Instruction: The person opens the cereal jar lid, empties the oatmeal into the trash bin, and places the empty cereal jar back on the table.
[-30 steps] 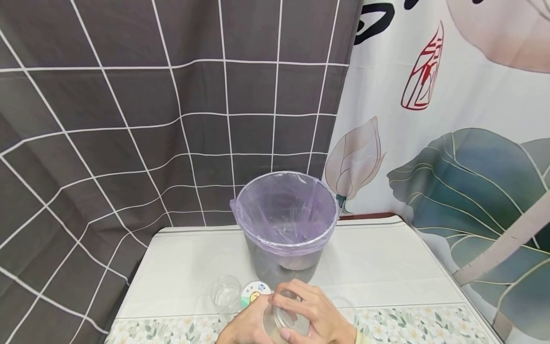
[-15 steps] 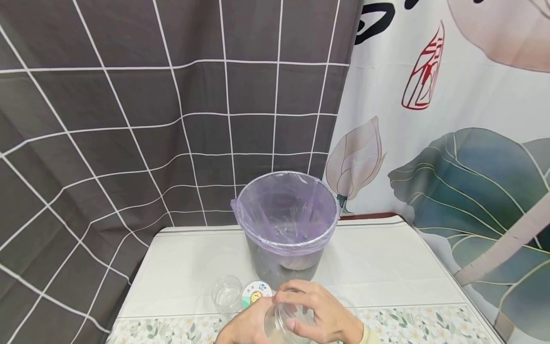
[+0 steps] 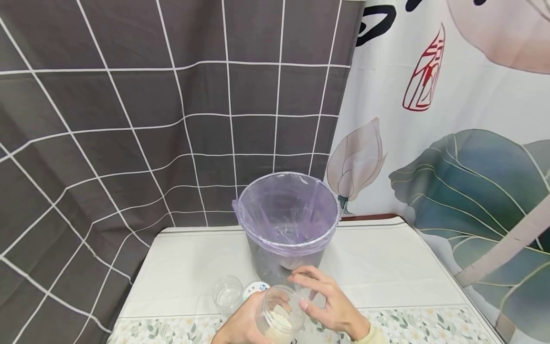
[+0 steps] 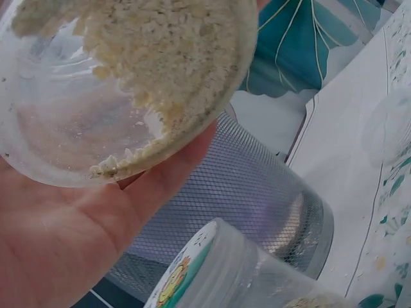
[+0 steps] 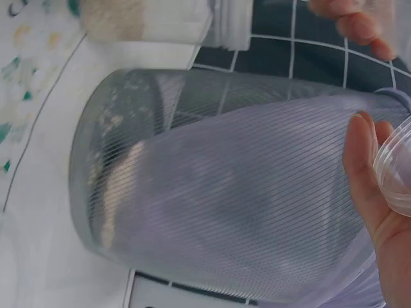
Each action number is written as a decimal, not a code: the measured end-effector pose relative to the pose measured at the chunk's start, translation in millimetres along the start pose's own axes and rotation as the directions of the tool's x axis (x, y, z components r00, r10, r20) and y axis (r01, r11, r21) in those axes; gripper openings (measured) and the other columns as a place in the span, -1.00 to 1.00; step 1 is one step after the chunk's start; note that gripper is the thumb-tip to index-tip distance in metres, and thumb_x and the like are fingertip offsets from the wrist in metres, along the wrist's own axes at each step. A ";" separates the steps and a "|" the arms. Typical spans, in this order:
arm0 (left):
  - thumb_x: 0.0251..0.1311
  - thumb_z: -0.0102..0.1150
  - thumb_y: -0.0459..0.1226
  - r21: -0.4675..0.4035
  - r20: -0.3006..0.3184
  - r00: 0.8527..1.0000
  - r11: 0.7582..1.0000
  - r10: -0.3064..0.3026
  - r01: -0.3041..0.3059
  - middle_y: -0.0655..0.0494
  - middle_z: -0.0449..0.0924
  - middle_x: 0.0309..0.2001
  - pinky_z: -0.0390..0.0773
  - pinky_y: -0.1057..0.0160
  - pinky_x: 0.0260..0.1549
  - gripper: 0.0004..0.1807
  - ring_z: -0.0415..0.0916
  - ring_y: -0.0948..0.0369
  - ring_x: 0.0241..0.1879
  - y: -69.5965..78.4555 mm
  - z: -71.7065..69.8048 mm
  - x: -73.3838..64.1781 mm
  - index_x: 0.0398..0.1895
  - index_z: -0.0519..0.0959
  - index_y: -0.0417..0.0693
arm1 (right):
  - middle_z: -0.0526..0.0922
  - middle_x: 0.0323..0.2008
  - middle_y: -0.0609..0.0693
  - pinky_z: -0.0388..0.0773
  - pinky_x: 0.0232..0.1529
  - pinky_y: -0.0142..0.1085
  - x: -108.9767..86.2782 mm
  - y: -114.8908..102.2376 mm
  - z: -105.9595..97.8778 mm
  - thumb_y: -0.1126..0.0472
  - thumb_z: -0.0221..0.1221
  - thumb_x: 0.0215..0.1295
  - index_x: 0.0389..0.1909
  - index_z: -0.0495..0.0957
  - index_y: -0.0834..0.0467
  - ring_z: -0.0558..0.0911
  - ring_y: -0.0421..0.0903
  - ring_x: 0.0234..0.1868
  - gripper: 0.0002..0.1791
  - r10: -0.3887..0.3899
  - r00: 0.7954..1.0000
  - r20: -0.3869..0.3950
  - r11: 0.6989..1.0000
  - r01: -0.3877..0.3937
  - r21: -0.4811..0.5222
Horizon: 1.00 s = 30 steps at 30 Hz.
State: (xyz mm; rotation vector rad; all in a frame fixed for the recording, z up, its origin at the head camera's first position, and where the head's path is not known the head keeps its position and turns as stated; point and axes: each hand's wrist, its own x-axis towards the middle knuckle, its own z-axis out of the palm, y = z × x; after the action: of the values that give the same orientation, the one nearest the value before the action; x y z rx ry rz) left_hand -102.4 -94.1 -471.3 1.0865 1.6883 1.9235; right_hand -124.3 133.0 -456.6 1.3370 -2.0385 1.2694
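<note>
Left hand (image 3: 245, 319) grips clear round plastic jar (image 3: 280, 315) of pale flakes (image 4: 173, 58), mouth upward, long axis slightly tilted | right hand (image 3: 332, 306), just right of the jar, pinches clear round plastic lid (image 5: 397, 172) | grey mesh bin (image 3: 267, 265) stands beyond both.

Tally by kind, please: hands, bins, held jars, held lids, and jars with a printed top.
Hands (left hand, right hand): 2
Bin: 1
Held jar: 1
Held lid: 1
Printed-top jar: 1
Total: 6

Glossy plastic jar (image 3: 281, 316), seemingly metal bin (image 4: 257, 186)
</note>
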 end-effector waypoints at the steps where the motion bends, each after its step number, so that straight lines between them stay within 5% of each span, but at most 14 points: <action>1: -0.22 0.33 -0.30 0.017 -0.012 1.000 1.000 -0.009 0.010 -0.28 0.49 -0.06 0.48 0.10 0.03 -0.25 0.47 -0.03 -0.03 0.4 0.0 -0.8 0.16 0.29 -0.23 | 0.47 0.01 0.07 0.51 -0.39 -0.51 -1.8 1.2 -0.5 0.22 0.09 0.14 0.15 0.41 0.16 0.51 -0.07 -0.06 -0.51 0.018 1.000 0.004 1.000 -0.018 -0.005; 10: -0.28 0.39 -0.28 0.088 -0.080 0.996 0.995 -0.036 0.043 -0.14 0.47 -0.01 0.45 0.14 0.03 -0.23 0.42 0.00 0.02 0.5 -1.2 -4.3 0.14 0.33 -0.12 | 0.50 0.00 -0.05 0.54 -0.34 -0.35 -21.0 13.6 -9.1 0.29 0.09 0.11 0.19 0.36 0.10 0.52 -0.12 -0.14 -0.46 0.190 0.981 0.034 0.981 -0.188 -0.042; 15: -0.35 0.44 -0.28 0.194 -0.129 0.991 0.980 -0.019 0.044 -0.03 0.49 0.01 0.43 0.19 0.03 -0.16 0.43 0.06 0.02 2.0 -4.2 -5.7 0.17 0.32 -0.03 | 0.50 -0.15 -0.14 0.42 -0.55 -0.50 -33.8 25.8 -18.8 0.19 0.12 0.15 0.14 0.38 0.00 0.44 -0.24 -0.35 -0.53 0.350 0.936 0.025 0.927 -0.342 -0.155; 18: -0.40 0.46 -0.25 0.266 -0.157 0.988 0.963 0.010 0.032 0.02 0.49 0.01 0.39 0.18 0.07 -0.13 0.42 0.07 0.02 3.5 -6.3 -5.7 0.17 0.32 0.00 | 0.49 -0.23 -0.15 0.42 -0.54 -0.49 -39.9 34.2 -23.7 0.17 0.13 0.16 0.09 0.40 0.02 0.44 -0.24 -0.34 -0.57 0.466 0.885 -0.018 0.865 -0.459 -0.204; 25: -0.43 0.48 -0.28 0.268 -0.257 0.966 0.963 0.040 0.032 0.02 0.46 0.05 0.39 0.14 0.07 -0.06 0.40 0.04 0.06 8.5 -6.3 -6.8 0.21 0.28 0.00 | 0.46 -0.18 0.02 0.47 -0.27 -0.30 -48.0 54.3 -28.1 -0.01 0.04 0.27 0.11 0.36 0.10 0.46 -0.09 -0.16 -0.56 0.730 0.674 -0.108 0.643 -0.732 -0.224; 30: -0.43 0.49 -0.30 0.357 -0.332 0.927 0.933 0.177 -0.050 -0.04 0.49 0.00 0.42 0.11 0.02 -0.07 0.42 0.00 0.01 9.9 -8.1 -7.1 0.19 0.27 -0.10 | 0.36 0.02 0.14 0.45 -0.15 -0.18 -52.9 66.6 -27.3 -0.09 0.03 0.26 0.18 0.30 0.17 0.38 0.09 0.05 -0.43 0.768 0.632 -0.103 0.597 -0.766 -0.238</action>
State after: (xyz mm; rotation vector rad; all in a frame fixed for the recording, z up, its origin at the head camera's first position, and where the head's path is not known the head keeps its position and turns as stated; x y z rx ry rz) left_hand -101.7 -106.8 -464.0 1.0126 2.2780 2.0475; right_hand -161.5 192.4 -512.0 0.2795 -2.8063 1.1989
